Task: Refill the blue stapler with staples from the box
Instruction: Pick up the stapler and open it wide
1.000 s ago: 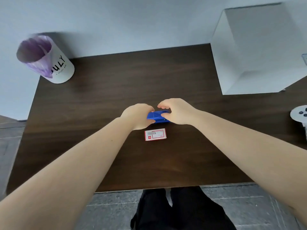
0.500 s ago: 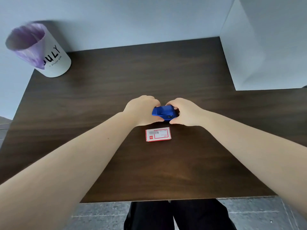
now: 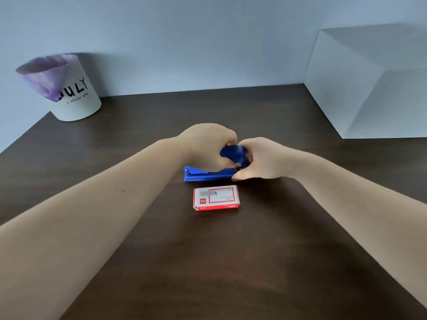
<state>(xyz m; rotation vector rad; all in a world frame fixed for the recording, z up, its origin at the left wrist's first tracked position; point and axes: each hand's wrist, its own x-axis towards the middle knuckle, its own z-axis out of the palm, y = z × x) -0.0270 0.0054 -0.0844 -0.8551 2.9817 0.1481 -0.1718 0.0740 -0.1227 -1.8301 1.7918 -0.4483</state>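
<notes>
Head cam, fwd-down, close over desk (image 3: 138, 139).

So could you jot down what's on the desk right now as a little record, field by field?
surface: dark wood desk
stapler: blue, base flat on the desk, top lifted at the right end
left hand: on the stapler's raised top
right hand: holding the stapler's right end
box: red and white, closed, just in front of the stapler, untouched
bin: white with purple liner, far left
white block: far right
</notes>
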